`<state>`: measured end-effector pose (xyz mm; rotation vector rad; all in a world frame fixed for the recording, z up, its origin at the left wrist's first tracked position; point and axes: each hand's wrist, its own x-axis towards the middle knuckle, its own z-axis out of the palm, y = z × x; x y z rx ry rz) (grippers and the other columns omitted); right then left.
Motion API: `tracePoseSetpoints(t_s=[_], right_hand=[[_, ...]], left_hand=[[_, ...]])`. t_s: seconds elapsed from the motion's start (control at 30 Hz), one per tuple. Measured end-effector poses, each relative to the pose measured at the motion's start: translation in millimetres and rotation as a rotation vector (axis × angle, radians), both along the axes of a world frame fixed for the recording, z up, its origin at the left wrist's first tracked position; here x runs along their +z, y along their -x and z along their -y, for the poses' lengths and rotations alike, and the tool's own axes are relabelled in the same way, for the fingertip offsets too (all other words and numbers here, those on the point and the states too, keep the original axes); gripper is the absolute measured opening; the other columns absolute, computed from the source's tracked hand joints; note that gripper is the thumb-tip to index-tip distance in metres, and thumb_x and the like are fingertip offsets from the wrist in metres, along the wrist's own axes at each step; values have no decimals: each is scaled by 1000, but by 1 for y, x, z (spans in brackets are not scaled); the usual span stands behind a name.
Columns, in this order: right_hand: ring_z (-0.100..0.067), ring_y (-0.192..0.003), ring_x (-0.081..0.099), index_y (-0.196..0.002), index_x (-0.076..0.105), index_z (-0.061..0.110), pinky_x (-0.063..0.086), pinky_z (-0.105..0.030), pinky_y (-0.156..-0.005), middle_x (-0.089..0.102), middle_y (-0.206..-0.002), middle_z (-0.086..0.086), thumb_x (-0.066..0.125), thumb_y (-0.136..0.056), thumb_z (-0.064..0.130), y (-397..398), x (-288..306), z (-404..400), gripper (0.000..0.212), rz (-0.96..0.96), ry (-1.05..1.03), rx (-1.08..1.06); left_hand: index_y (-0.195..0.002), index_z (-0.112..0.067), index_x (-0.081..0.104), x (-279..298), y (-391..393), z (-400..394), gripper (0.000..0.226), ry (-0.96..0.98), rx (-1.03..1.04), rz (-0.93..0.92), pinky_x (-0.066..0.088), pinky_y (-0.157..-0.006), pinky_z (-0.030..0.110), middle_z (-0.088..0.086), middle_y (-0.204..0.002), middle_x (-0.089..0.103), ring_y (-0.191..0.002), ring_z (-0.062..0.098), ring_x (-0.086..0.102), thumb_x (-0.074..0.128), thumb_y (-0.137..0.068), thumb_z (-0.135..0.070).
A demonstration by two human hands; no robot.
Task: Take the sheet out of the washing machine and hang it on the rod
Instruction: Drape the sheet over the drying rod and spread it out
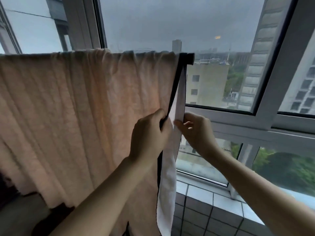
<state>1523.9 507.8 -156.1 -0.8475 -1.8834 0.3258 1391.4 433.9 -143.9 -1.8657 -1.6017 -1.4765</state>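
Far left: window frame (10, 38) w/ grey sky behind. The sheet (76, 108), peach/pink, wrinkled, is hanging draped over the rod (187, 58), spreading from the left edge of view across to near the rod's dark right end, which is sticking out bare just past the cloth. Top of the sheet is bunching in small folds along the rod. Its bottom hem is ending unevenly at lower left, above smth dark and blurry – can't tell what.

Centre: sheet's right edge is running down w/ a dark border strip, and a white side of the fabric is showing there, hanging lower than the pink part. The left hand (150, 133) is reaching up from below, grip clamped on the dark-bordered edge – thumb and fingers curling round the fabric. Just beside it, the right hand (196, 130) is pinching the white strip's outer edge, fingertips together on the cloth. Both hands are about mid-height of the sheet, close but not touching, the white strip between them.

Right: big window pane (221, 31) w/ buildings and trees outside, overcast. Below it, a white-tiled sill (213, 196) and a darker tiled wall (204, 218) beneath, the right forearm crossing over them.
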Motion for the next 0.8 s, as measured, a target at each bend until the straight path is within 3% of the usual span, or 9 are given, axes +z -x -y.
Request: tracePoseSetpoints(t_s=[0.1, 0.17, 0.23, 0.37, 0.5, 0.57, 0.67, 0.73, 0.8], right_hand=[[-5, -60, 60, -72, 66, 22, 43, -20, -54, 63, -64, 11, 69, -82, 17, 3, -25, 5, 12, 1, 43, -27], [-4, -61, 60, -84, 67, 20, 42, -18, -56, 64, -74, 6, 70, -82, 17, 2, -34, 9, 4, -19, 68, -56], [-3, -67, 60, -103, 59, 23, 45, -14, -57, 61, -84, 7, 68, -85, 19, 1, -39, 17, 21, -112, 135, -65], [-8, -83, 64, -104, 51, 21, 52, -22, -69, 61, -93, 7, 60, -90, 33, 12, -40, 45, 21, -254, 296, 105], [0, -100, 57, -112, 51, 24, 47, -17, -81, 60, -103, 16, 58, -87, 49, 26, -47, 63, 36, -137, 436, 236], [1, -94, 55, -116, 48, 24, 44, -15, -78, 57, -104, 18, 61, -87, 47, 35, -54, 63, 39, -118, 459, 198], [-7, -70, 55, -102, 52, 15, 47, -21, -65, 62, -87, 7, 61, -90, 35, 49, -61, 60, 25, -133, 456, 67], [-18, -70, 62, -87, 55, 11, 53, -29, -65, 65, -78, -2, 57, -92, 25, 59, -67, 61, 15, -152, 427, 36], [-19, -61, 57, -72, 52, 10, 44, -21, -55, 60, -65, -2, 53, -95, 21, 68, -73, 64, 26, -95, 400, 10]], left_hand=[[-75, -15, 49, -24, 3, 1, 20, 46, 43, 15, 47, -55, 23, -5, -67, 57, -57, 8, 54, 59, -92, -19], [-75, -17, 48, -40, 4, 6, 21, 70, 48, 36, 42, -57, 9, -8, -69, 54, -56, 0, 49, 62, -89, -13], [-77, -18, 53, -56, 4, 14, 17, 101, 35, 81, 37, -60, 0, -11, -72, 52, -58, -7, 48, 65, -87, -11], [-80, -12, 64, -95, 7, 27, 8, 142, 34, 152, 39, -62, 0, -12, -71, 56, -60, -8, 50, 67, -86, -18], [-86, -14, 70, -128, 12, 36, 34, 242, 62, 130, 38, -58, 2, -9, -76, 66, -57, -2, 52, 48, -89, -41], [-87, -14, 71, -139, 17, 38, 44, 259, 61, 75, 37, -57, 2, -8, -76, 67, -54, -2, 49, 40, -90, -45], [-84, -14, 72, -151, 26, 37, 29, 272, 85, -36, 29, -52, 5, -8, -73, 66, -56, 1, 47, 51, -92, -32], [-75, -15, 68, -160, 36, 36, 19, 305, 137, -96, 22, -53, 6, -9, -64, 59, -55, 3, 42, 60, -91, -21], [-67, -18, 59, -169, 49, 36, 25, 387, 171, -99, 24, -50, 13, -11, -59, 47, -55, 7, 41, 60, -92, -17]])
